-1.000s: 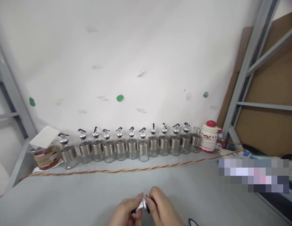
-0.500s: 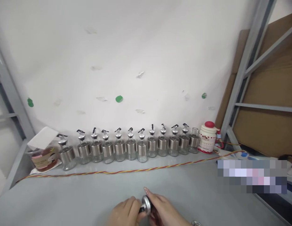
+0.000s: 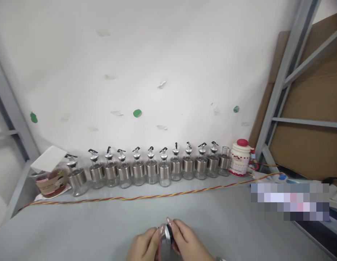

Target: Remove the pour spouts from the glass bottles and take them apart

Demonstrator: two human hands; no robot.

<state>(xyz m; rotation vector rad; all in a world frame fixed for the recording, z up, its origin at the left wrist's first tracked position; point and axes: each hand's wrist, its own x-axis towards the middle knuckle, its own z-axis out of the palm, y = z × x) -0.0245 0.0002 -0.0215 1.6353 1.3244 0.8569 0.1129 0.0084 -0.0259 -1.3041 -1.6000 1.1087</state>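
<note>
At bottom centre of the frame, the left hand point(image 3: 145, 243) and right hand point(image 3: 190, 240), fingers curled closed, grip opposite sides of a silver-and-black pourer top point(image 3: 167, 235); steel-banded glass bottles point(image 3: 151, 169) stand just below mid-frame.

No text is legible. Cup point(image 3: 55, 181): the tan label point(image 3: 47, 187) bears lettering, too blurred to read. Jar point(image 3: 240, 150): the print point(image 3: 238, 168) on the body is too small to read. Table point(image 3: 103, 224), right side: area masked by pixel blocks; unreadable.
</note>
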